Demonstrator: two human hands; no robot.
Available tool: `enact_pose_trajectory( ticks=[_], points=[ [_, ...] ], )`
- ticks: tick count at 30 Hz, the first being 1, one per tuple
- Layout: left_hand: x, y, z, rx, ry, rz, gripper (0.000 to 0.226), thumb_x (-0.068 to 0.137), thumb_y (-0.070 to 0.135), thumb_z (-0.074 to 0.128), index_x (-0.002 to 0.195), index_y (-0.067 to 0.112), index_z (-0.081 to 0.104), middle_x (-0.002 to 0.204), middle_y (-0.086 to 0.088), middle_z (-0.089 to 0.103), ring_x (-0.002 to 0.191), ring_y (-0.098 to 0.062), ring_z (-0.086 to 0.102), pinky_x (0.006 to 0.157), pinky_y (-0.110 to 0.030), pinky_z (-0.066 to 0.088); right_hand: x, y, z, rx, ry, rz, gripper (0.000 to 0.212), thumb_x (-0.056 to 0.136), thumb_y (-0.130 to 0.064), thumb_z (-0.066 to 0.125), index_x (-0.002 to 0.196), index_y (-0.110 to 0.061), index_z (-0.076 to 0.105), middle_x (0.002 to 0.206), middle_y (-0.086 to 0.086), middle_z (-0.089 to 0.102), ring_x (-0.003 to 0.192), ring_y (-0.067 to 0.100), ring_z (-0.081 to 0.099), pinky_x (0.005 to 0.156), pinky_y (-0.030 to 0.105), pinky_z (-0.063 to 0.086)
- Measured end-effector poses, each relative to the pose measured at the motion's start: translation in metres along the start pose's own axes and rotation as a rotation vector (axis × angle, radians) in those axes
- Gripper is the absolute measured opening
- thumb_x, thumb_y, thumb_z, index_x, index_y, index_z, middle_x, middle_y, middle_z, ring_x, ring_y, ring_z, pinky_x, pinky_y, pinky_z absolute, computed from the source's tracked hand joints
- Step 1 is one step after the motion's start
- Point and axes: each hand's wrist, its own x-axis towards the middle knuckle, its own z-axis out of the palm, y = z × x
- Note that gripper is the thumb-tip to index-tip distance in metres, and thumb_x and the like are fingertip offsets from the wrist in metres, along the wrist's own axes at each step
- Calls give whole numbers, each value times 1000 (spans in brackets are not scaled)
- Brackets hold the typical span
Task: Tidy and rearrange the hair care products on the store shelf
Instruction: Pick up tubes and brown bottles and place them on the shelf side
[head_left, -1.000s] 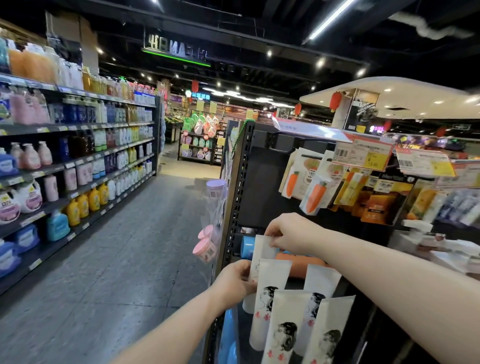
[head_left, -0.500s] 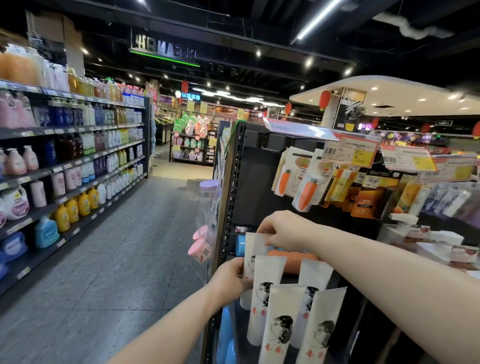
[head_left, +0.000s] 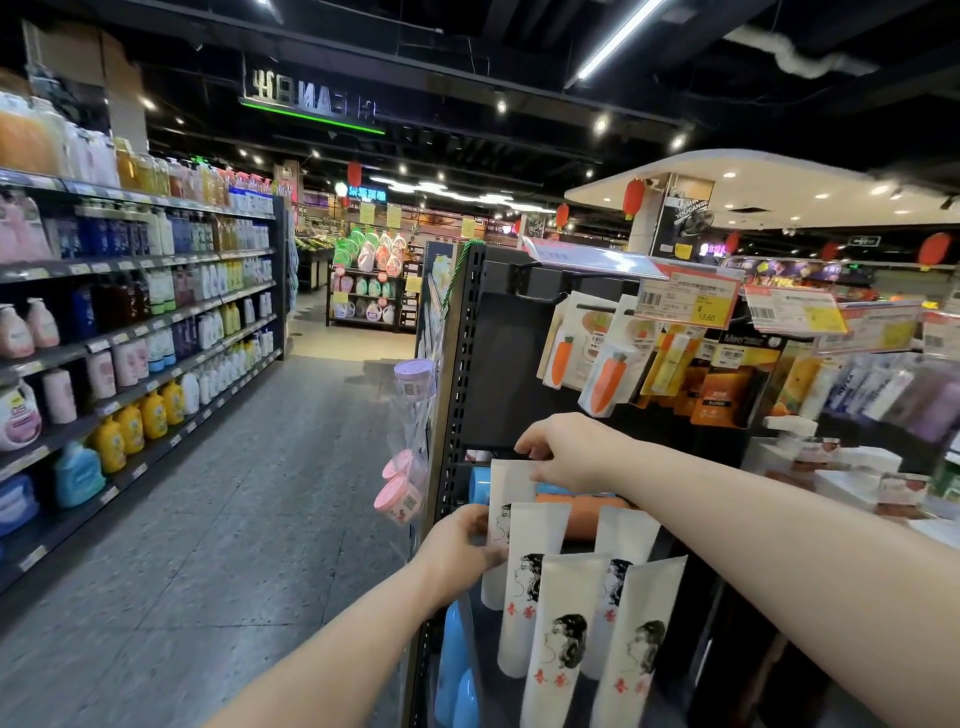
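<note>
At lower centre of the frame, the left hand (head_left: 460, 553) grips the left edge of the rearmost white tube (head_left: 511, 486), which stands upright on the black rack (head_left: 467, 364), long axis vertical, flat crimped end up. Just above, the right hand (head_left: 569, 457) pinches that top edge. Matching tubes (head_left: 558, 639) stand in front, lower right.

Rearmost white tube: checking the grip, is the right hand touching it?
Touching. Head view shows the right hand pinching the rearmost white tube at its top edge.
</note>
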Motion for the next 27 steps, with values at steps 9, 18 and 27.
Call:
enact_pose_trajectory(
  ticks=[9,18,27],
  points=[
    [-25,50,-43,31,273,187,44,84,32,64,124,22,50,116,2,58,102,-10,53,86,-26,46,-28,-10,-22,109,155,10,40,90,-29,59,129,-20,53,126,1,60,113,16,56,95,30,49],
    [-60,118,-40,245,261,460,46,84,34,63,126,21,50,129,2,53,117,-10,46,92,-25,36,-93,3,-34,188,251,67,39,88,-32,61,126,-22,56,124,-2,61,111,11,56,89,21,45],
    [-85,179,19,354,121,609,43,84,38,61,123,24,52,110,13,45,106,-2,40,89,-20,31,-162,61,-49,236,339,164,36,86,-35,63,120,-25,60,114,-5,64,105,11,60,95,31,49]
  ],
)
